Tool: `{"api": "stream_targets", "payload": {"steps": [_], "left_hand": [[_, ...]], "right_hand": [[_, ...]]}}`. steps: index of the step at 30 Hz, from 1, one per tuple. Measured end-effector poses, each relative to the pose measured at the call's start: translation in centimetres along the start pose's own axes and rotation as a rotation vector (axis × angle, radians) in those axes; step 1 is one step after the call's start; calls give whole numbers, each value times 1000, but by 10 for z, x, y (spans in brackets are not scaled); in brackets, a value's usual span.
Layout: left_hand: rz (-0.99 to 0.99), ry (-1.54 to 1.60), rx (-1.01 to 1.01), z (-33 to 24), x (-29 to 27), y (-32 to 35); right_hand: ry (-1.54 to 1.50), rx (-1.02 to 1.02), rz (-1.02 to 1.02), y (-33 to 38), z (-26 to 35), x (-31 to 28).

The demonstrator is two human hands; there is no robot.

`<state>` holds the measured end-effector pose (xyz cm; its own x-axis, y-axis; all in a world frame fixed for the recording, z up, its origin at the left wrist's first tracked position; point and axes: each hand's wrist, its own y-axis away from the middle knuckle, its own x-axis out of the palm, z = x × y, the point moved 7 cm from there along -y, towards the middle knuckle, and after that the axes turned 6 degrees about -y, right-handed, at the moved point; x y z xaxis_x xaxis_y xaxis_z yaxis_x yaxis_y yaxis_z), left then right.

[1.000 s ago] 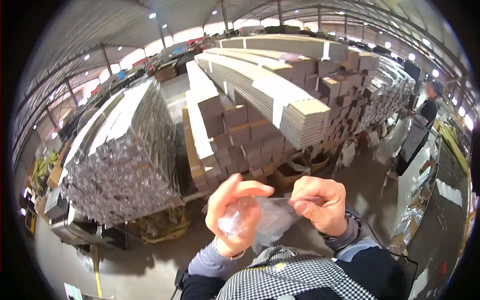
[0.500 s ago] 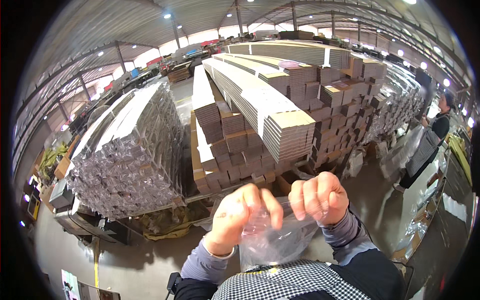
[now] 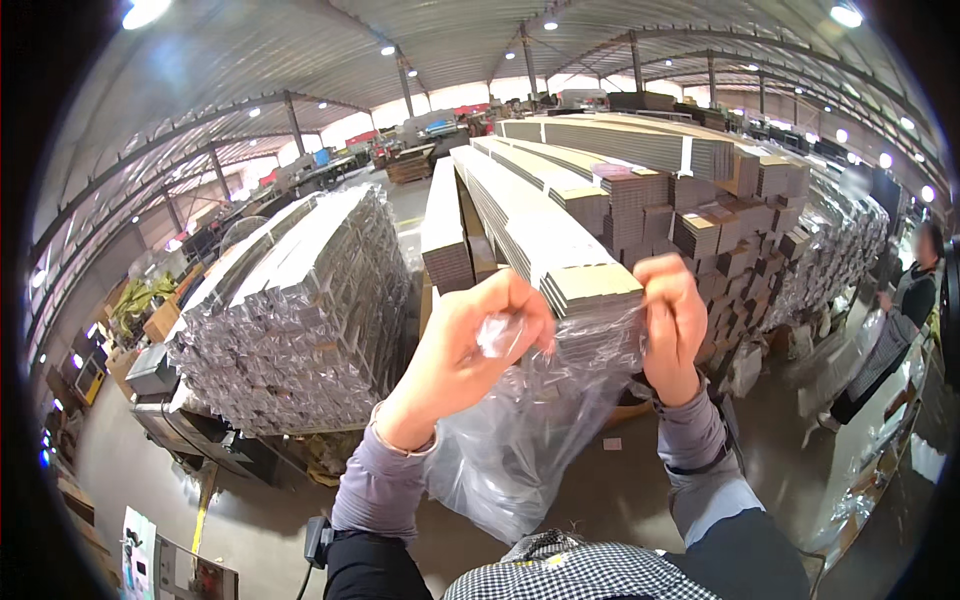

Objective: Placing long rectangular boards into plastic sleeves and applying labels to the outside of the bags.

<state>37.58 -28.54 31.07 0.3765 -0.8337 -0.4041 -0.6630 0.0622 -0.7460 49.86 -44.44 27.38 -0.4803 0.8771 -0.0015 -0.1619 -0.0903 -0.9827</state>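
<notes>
A clear plastic bag [image 3: 520, 440] hangs between my two hands in front of a long bundle of flat strips [image 3: 597, 287]. My left hand [image 3: 470, 340] grips the bag's gathered edge with curled fingers, left of the bundle's near end. On the other side, my right hand [image 3: 673, 320] pinches the edge close against the bundle's right corner. The film spans the lower part of the end face, while the tan top strip shows bare. Whether the bag's mouth encloses the end, I cannot tell. The rest of the bag drapes down toward my checked apron [image 3: 580, 575].
More stacked strip bundles [image 3: 720, 235] stand behind and right. At left is a large stack of plastic-wrapped bundles [image 3: 290, 330]. Another person [image 3: 900, 310] stands at the far right by a bench [image 3: 870, 490]. Yellow floor tape [image 3: 205, 510] runs at lower left.
Both hands have moved forward and up from near my body, carrying the bag to the bundle's near end. They are wider apart, and the bag hangs spread out below. My view has shifted left.
</notes>
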Motion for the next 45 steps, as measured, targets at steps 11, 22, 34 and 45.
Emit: {"api": "stream_targets", "payload": {"steps": [11,22,34,45], "left_hand": [[-115,52,-467,91,-9,-2],[-230,-271,-40,48,-15,1],[-360,490,-568,146,57,102],[-490,179,-594,205,42,175]], "right_hand": [[-468,707,-69,18,-116,20],[125,503,9,-3,-60,22],[158,553,102,98,-61,42],[-222,1177,52,254,-143,50]]}}
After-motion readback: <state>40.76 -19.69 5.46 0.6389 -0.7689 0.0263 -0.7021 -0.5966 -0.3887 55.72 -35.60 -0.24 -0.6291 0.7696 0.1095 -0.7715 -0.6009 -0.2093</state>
